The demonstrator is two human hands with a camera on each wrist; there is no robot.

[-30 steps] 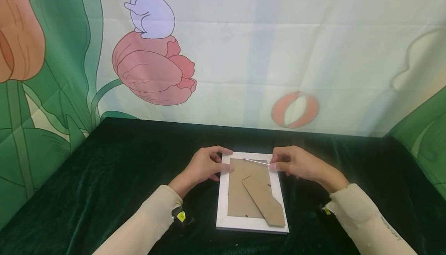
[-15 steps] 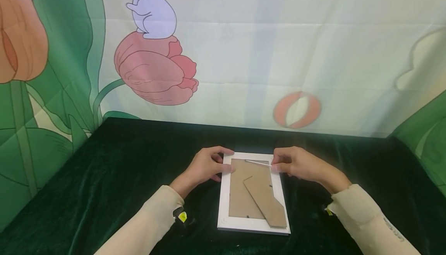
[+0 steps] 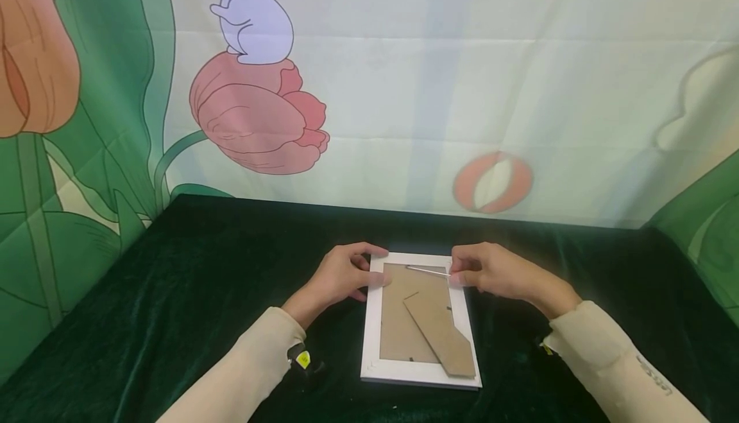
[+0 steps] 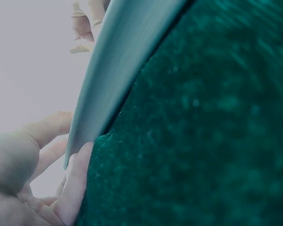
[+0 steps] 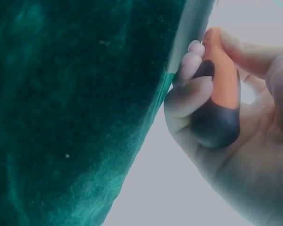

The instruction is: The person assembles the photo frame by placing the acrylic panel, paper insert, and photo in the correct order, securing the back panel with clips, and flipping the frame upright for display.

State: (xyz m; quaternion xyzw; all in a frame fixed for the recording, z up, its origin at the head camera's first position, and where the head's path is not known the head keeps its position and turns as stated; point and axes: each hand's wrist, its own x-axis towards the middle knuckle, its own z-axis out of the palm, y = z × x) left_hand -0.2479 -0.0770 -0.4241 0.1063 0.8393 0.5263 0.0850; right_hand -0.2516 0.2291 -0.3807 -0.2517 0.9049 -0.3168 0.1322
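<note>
A white picture frame (image 3: 371, 333) lies face down on the dark green cloth, its brown backing board (image 3: 395, 327) up. The board's stand leg (image 3: 441, 333) slants toward the lower right corner. My left hand (image 3: 340, 273) grips the upper left edge, thumb on the back face and index finger at the top corner. In the right wrist view, my right hand (image 5: 254, 117) curls round the orange and black handle of a screwdriver (image 5: 225, 84). Its thin metal shaft (image 3: 428, 271) reaches left across the top of the backing, the tip at the board's upper edge.
Small dark tabs (image 3: 449, 308) show at the backing's edges. Green velvet cloth (image 3: 242, 269) covers the table around the frame. Behind the table's far edge hangs a printed curtain (image 3: 381, 102) with flowers and a white animal.
</note>
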